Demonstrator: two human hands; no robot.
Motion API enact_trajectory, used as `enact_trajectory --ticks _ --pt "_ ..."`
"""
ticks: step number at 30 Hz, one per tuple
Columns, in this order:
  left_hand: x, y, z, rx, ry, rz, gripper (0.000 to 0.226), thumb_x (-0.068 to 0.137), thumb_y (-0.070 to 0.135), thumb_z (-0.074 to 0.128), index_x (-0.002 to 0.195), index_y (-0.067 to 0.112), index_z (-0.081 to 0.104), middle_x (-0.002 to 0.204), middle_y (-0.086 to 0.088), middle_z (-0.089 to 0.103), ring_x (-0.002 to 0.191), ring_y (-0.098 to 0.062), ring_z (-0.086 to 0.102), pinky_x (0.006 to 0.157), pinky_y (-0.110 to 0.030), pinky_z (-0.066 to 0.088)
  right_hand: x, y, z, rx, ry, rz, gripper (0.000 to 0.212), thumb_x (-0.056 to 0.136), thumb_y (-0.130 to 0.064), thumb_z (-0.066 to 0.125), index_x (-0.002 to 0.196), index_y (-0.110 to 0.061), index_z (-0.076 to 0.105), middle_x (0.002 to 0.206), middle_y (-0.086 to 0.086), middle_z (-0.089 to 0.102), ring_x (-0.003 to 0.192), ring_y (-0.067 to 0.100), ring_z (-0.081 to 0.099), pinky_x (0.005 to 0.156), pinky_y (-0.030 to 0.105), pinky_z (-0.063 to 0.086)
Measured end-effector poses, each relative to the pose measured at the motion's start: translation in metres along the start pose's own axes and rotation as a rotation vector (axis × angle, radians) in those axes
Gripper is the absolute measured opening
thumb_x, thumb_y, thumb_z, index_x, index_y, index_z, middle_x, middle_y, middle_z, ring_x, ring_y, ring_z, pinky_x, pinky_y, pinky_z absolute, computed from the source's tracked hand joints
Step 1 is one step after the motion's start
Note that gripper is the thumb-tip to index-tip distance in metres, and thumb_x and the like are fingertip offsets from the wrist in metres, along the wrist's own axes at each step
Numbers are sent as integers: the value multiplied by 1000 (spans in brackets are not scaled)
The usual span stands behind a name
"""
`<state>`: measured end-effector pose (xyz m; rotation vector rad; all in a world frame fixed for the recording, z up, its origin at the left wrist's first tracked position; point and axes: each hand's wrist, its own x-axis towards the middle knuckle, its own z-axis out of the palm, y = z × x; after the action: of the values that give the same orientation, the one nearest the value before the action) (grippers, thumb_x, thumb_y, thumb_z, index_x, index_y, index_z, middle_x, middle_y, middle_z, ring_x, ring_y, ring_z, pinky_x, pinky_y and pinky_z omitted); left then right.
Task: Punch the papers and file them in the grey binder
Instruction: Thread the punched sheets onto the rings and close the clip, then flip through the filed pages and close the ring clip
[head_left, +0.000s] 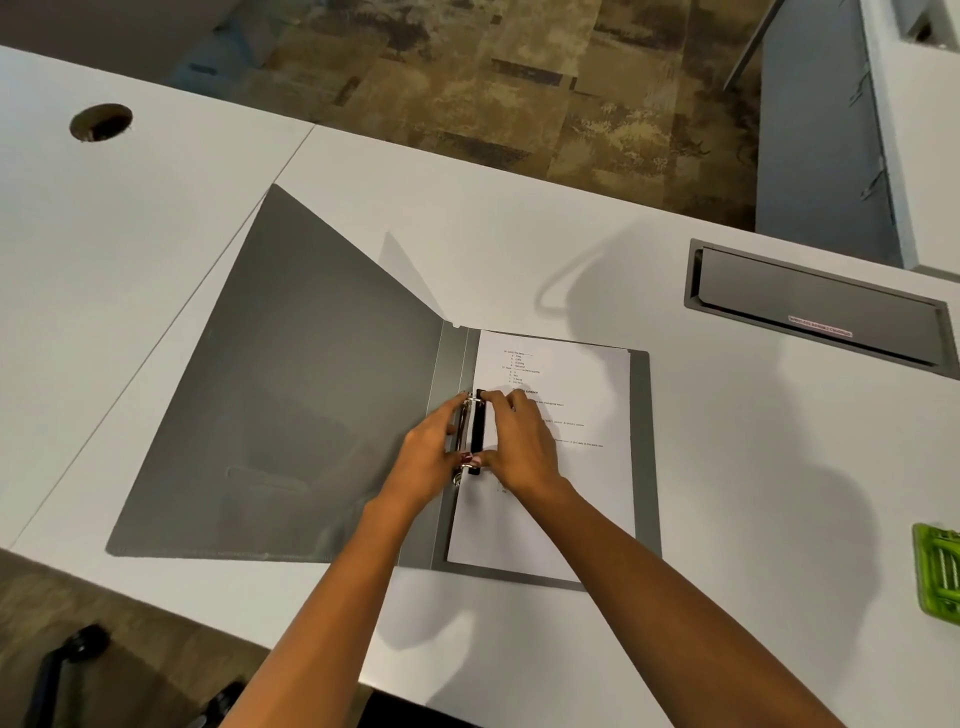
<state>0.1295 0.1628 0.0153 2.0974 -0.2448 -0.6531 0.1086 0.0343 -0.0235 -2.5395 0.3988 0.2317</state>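
Note:
The grey binder (291, 395) lies open on the white desk, its front cover spread out to the left. A stack of printed white papers (566, 467) rests on its right half, their left edge at the ring mechanism (476, 431), a black bar with metal rings. My left hand (431, 452) grips the rings from the left side. My right hand (519, 441) lies on the papers and pinches the bar from the right, fingertips at its top and bottom ends. Whether the rings are closed is hidden by my fingers.
A green hole punch (940, 571) sits at the right edge of the desk. A grey cable hatch (821, 306) is set into the desk at the back right, and a round cable hole (101, 122) at the back left. A chair base (67, 670) shows below the desk's front edge.

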Motion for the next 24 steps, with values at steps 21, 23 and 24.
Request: enact_trajectory --ticks 21,23,24 --pt "-22 0 33 -82 334 -187 48 88 5 62 133 11 48 132 -10 53 120 -27 53 102 -43 45 -94 58 -24 222 387 769 55 78 -15 73 127 -10 47 130 19 44 116 36 46 95 46 44" --pt "-24 2 38 -77 321 -227 48 87 7 63 132 10 48 131 -10 54 120 -28 54 102 -44 43 -97 59 -24 226 360 814 54 80 -17 72 127 -9 46 130 19 43 116 37 46 94 46 44" --pt "-25 3 39 -78 317 -236 47 87 8 63 132 10 48 130 -10 55 120 -28 54 101 -44 43 -97 60 -25 243 353 826 53 80 -17 71 126 -8 46 129 19 43 115 37 47 93 45 45"
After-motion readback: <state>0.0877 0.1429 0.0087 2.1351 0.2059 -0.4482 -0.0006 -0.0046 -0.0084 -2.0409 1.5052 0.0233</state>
